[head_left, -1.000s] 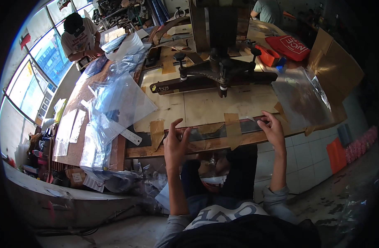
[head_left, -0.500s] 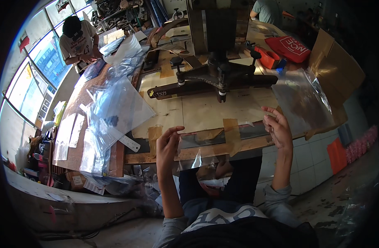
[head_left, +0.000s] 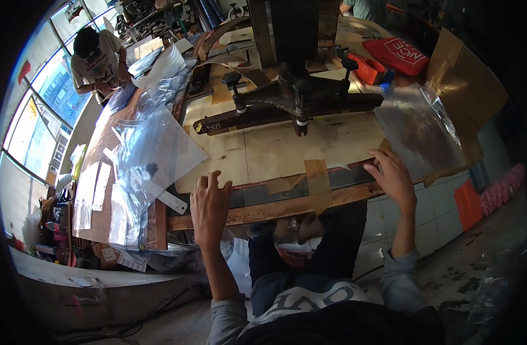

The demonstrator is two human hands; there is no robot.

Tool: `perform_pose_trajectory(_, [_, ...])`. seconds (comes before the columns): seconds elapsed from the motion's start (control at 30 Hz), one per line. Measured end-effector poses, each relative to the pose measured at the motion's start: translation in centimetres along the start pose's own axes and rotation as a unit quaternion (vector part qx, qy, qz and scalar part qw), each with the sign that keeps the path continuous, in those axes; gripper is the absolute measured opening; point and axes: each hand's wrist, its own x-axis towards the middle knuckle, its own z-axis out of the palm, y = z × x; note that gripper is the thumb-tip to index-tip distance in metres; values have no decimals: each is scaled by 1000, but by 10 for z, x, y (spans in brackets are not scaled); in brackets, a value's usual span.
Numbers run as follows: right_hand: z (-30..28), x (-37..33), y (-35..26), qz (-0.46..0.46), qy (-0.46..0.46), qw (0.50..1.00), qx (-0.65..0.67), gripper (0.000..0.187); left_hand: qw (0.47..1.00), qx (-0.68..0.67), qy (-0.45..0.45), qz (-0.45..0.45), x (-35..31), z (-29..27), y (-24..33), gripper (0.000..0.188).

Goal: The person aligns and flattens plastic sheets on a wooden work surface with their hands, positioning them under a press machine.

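Observation:
At the front edge of the pale work board (head_left: pixel 263 158), my left hand (head_left: pixel 209 208) rests with bent fingers and the thumb apart. My right hand (head_left: pixel 397 183) reaches to the board's right front corner, thumb and fingers spread. Neither hand shows anything gripped in it. Between them run a dark strip (head_left: pixel 246 197), a wooden edge (head_left: pixel 258 214) and brown tape (head_left: pixel 317 183). Whether a clear film lies under my fingers is too faint to tell. Over the board hangs a dark metal press bar (head_left: pixel 286 117).
Clear plastic sheets (head_left: pixel 171 141) and a steel ruler (head_left: pixel 172 202) lie to the left. At the right are more clear film (head_left: pixel 416 123), a red bag (head_left: pixel 397 56), an orange tape dispenser (head_left: pixel 367 70) and a cardboard box (head_left: pixel 468 86). Another person (head_left: pixel 96 60) stands at the far left.
Both hands were raised with fingers pinched, a clear film hanging between them over the front edge. Now the fingers have loosened at the board's edge, the left hand farther left.

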Motion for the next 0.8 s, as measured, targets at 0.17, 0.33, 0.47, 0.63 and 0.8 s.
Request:
perform_pose_trajectory(0.17, [75, 79, 12, -125, 38, 990, 46, 28, 993, -35, -7, 109, 78, 47, -2, 25])
perform_pose_trajectory(0.33, [90, 67, 20, -187, 84, 979, -14, 34, 984, -105, -64, 131, 74, 64, -11, 28])
perform_pose_trajectory(0.47, [75, 54, 26, -190, 24, 981, 14, 39, 957, -229, -137, 114, 70, 48, -6, 38])
perform_pose_trajectory(0.63, [64, 65, 23, -189, -28, 976, 105, 47, 967, -162, -90, 173, 75, 60, -17, 53])
perform_pose_trajectory(0.8, [75, 72, 31, -187, -26, 982, 8, 47, 964, -150, -96, 199, 79, 61, -14, 46])
